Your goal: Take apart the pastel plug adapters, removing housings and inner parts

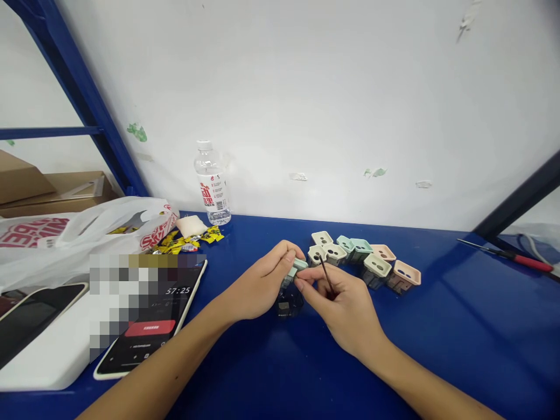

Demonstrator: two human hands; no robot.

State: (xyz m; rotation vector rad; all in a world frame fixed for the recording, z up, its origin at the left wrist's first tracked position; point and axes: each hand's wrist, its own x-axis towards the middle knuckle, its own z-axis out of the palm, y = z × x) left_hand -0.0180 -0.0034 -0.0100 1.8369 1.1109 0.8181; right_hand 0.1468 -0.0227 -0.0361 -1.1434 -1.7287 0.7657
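My left hand (265, 281) is closed round a mint-green pencil sharpener part (300, 264), its fingers hiding much of it. The thumb and index fingertip of my right hand (345, 303) touch the same part from the right. A thin dark stick (326, 271) is tucked among the right hand's fingers and points up; I cannot tell what kind of tool it is. Beneath the hands, a dark see-through container (286, 306) rests on the table. Just beyond my right hand stand several two-hole pencil sharpeners, among them a cream one (377, 266), a mint one (361, 247) and a pink one (406, 274).
A water bottle (212, 184) stands by the wall. To the left lie yellow wrappers (212, 234), a plastic bag (96, 230), a phone showing a timer (175, 315) and a white box (48, 361). A red-handled screwdriver (531, 262) lies at right on the blue table (459, 326).
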